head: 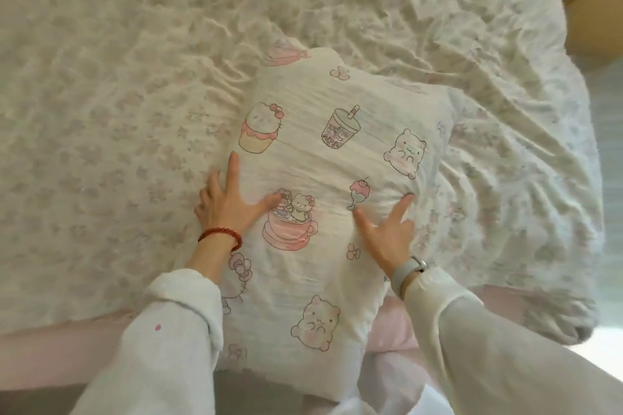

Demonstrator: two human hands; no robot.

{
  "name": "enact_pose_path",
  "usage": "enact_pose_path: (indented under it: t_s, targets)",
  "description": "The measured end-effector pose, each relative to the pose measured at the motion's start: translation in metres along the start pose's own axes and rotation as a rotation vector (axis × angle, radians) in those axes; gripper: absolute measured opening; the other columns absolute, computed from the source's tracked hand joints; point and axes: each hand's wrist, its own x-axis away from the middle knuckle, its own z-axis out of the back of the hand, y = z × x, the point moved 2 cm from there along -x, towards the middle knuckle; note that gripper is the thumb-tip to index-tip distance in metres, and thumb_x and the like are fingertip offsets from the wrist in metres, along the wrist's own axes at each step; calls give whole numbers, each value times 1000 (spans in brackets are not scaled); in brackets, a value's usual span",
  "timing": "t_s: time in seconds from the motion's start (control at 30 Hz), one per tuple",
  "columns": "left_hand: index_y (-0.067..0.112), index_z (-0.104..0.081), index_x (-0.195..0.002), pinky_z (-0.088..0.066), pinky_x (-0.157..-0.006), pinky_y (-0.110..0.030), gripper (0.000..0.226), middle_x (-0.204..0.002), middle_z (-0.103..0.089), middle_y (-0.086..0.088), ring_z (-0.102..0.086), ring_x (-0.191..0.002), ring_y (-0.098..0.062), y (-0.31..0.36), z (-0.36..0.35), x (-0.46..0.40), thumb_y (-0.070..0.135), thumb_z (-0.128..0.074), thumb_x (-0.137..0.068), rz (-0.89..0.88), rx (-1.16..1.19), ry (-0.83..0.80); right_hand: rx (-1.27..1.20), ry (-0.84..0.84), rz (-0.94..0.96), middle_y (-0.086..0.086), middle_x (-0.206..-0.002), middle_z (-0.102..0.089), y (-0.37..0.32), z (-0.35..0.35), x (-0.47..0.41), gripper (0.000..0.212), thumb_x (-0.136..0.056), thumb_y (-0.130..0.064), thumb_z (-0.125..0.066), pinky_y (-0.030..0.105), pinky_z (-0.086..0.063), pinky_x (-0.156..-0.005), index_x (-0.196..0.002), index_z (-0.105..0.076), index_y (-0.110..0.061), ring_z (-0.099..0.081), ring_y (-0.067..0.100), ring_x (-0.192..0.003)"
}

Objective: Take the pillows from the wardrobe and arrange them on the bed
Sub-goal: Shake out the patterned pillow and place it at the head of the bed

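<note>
I see the pillow (323,185) lying on the bed (101,77), its near end overhanging the edge. My left hand (226,209) and right hand (384,232) press flat, fingers spread, gripping nothing. If I let go, it may slide off.

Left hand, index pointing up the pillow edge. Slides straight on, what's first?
Likely the cupcake print on the pillow, just ahead of the left hand; beyond that, floral sheet.
</note>
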Motion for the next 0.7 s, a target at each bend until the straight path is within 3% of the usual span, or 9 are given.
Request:
enact_pose_path:
  t_s: [0.13,0.23,0.3,0.43,0.7]
  targets:
    - [29,-22,-139,-41,-86,-47,81,-118,-43,-24,-47,-105,-39,10,6,5,62,-56,-73,-138,-6,100,-24,131,94,28,-135,-36,-8,2,3,84,-80,-42,-61,51,-36,-99,-141,-9,-16,-38,43,-122]
    - [16,-47,-127,-47,-70,-47,43,-104,-52,-25,-55,-91,-42,23,13,25,31,-56,-87,-198,91,195,-63,188,143,17,-131,-43,-10,10,15,58,-85,-28,-56,47,-41,-90,-132,-27,-13,-46,38,-115]
    - [11,-57,-115,-48,-64,-48,28,-100,-56,-25,-58,-83,-43,33,19,42,22,-53,-90,-220,121,265,-66,237,165,13,-124,-47,-6,22,24,41,-87,-25,-52,41,-40,-79,-122,-35,-13,-49,35,-107]
    - [5,-63,-102,-46,-56,-46,20,-92,-59,-25,-58,-71,-42,71,25,78,17,-51,-91,-288,159,332,-44,377,193,13,-108,-52,9,73,36,22,-89,-25,-46,37,-36,-70,-107,-40,-14,-52,35,-95]
    - [5,-64,-98,-47,-53,-43,18,-91,-59,-24,-58,-70,-40,219,-12,156,17,-53,-90,-512,248,309,-86,591,130,19,-115,-50,90,225,39,28,-90,-28,-45,45,-39,-78,-110,-40,-10,-49,38,-105]
